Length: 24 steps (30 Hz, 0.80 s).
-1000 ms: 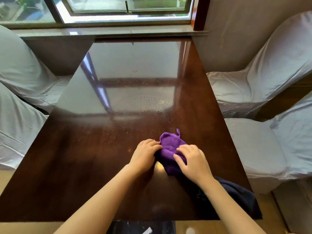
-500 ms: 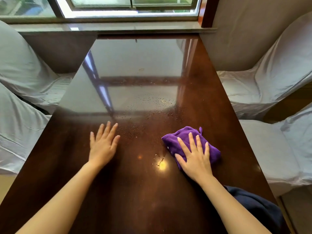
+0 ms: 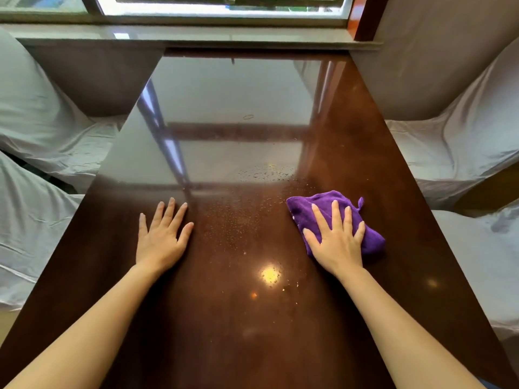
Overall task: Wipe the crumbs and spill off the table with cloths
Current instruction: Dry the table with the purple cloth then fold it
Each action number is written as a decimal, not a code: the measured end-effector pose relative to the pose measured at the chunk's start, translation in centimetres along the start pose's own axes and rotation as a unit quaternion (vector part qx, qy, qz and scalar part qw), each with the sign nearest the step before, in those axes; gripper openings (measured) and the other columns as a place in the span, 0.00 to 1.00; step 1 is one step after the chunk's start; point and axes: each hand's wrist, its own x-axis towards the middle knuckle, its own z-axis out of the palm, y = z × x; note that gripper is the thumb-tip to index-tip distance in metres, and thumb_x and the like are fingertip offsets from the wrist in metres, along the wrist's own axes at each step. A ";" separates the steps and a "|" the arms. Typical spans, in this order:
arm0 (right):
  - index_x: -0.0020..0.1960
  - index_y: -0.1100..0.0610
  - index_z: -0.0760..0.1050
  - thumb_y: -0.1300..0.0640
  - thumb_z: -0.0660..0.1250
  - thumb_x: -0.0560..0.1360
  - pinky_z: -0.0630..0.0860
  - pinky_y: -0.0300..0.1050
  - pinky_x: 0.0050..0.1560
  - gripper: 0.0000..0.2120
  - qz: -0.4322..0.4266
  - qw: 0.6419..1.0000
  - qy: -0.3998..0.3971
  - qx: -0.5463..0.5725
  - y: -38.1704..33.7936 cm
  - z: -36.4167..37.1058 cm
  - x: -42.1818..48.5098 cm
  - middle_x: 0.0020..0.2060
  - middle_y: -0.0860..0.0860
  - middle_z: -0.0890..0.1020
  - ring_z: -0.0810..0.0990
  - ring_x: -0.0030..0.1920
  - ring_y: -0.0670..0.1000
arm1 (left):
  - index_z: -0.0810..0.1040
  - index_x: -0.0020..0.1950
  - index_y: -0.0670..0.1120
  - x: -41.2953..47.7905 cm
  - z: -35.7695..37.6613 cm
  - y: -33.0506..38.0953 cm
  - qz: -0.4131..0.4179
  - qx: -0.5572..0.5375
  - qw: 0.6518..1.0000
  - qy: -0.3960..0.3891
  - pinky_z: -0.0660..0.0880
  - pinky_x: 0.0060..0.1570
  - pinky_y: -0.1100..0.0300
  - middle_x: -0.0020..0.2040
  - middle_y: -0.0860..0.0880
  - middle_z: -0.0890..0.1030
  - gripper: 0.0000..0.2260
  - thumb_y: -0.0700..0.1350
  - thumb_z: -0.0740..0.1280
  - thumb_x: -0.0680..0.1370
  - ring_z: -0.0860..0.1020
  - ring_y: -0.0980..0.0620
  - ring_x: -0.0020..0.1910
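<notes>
A glossy dark wooden table [image 3: 252, 318] runs up to a windowsill [image 3: 196, 35], its polished top mirroring the window frame, with white-covered chairs [image 3: 463, 136] along both sides. The right hand [image 3: 335, 240] lies flat, fingers spread wide, palm down on a folded purple cloth [image 3: 323, 202]; nothing is gripped, the cloth is only pressed under the palm against the tabletop, near the table's right edge. The cloth's small hanging loop [image 3: 360, 202] sticks out just beyond the little-finger side of that hand. The left hand [image 3: 161, 240] rests flat and empty on the bare wood, fingers loosely spread, well apart from the cloth. Between the two hands a scatter of water droplets and specks [image 3: 233, 223] dots the surface, thickening into a wet patch [image 3: 266, 173] ahead of the right hand's fingertips. A bright lamp reflection [image 3: 271, 274] sits between the forearms
</notes>
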 end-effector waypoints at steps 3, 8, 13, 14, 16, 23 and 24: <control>0.74 0.41 0.44 0.36 0.47 0.76 0.43 0.68 0.70 0.29 0.001 1.000 -0.003 0.006 -0.8 -0.1 3.0 0.77 0.55 0.46 0.43 0.75 0.62 | 0.47 0.74 0.59 0.0 0.2 -0.1 0.004 0.000 1.000 0.002 0.38 0.73 0.44 0.77 0.54 0.47 0.25 0.61 0.45 0.78 0.42 0.54 0.75; 0.74 0.42 0.44 0.35 0.47 0.76 0.42 0.68 0.70 0.29 -0.004 1.000 -0.007 0.007 -2.3 -0.4 7.7 0.77 0.55 0.46 0.42 0.75 0.62 | 0.44 0.74 0.59 0.0 0.5 -0.1 0.004 0.002 1.000 0.010 0.38 0.73 0.44 0.77 0.55 0.46 0.25 0.61 0.44 0.78 0.40 0.56 0.74; 0.75 0.43 0.44 0.35 0.47 0.77 0.42 0.68 0.70 0.29 -0.021 1.000 -0.006 0.009 -4.7 -0.5 11.1 0.77 0.55 0.46 0.43 0.75 0.62 | 0.42 0.73 0.60 -0.1 0.6 -0.1 0.004 0.005 1.000 0.015 0.38 0.73 0.44 0.74 0.57 0.42 0.26 0.63 0.40 0.76 0.39 0.56 0.74; 0.75 0.43 0.45 0.35 0.47 0.77 0.42 0.68 0.70 0.29 -0.026 1.000 -0.007 0.009 -5.3 -0.5 11.7 0.77 0.55 0.47 0.43 0.75 0.62 | 0.42 0.73 0.60 -0.1 0.6 -0.1 0.004 0.004 1.000 0.016 0.38 0.73 0.44 0.74 0.57 0.42 0.26 0.63 0.40 0.76 0.39 0.56 0.74; 0.75 0.43 0.45 0.35 0.47 0.77 0.42 0.68 0.70 0.30 -0.038 0.999 -0.006 0.008 -6.4 -0.5 12.5 0.77 0.55 0.47 0.43 0.75 0.63 | 0.42 0.73 0.60 -0.1 0.6 -0.1 0.004 0.003 1.000 0.017 0.38 0.73 0.44 0.75 0.57 0.42 0.26 0.63 0.39 0.75 0.39 0.56 0.74; 0.74 0.42 0.46 0.35 0.44 0.77 0.40 0.68 0.70 0.28 -0.119 0.993 -0.011 0.019 -12.8 0.1 13.7 0.77 0.53 0.47 0.42 0.75 0.63 | 0.40 0.73 0.60 -0.1 0.6 -0.2 0.003 0.002 1.000 0.013 0.38 0.74 0.43 0.75 0.57 0.41 0.26 0.63 0.38 0.75 0.38 0.55 0.74; 0.74 0.41 0.46 0.35 0.43 0.77 0.39 0.68 0.70 0.28 -0.132 0.991 -0.016 0.025 -13.9 0.2 13.7 0.77 0.52 0.47 0.41 0.75 0.62 | 0.40 0.73 0.60 -0.1 0.6 -0.2 0.002 0.001 1.000 0.014 0.38 0.74 0.43 0.75 0.57 0.41 0.26 0.63 0.38 0.75 0.38 0.55 0.74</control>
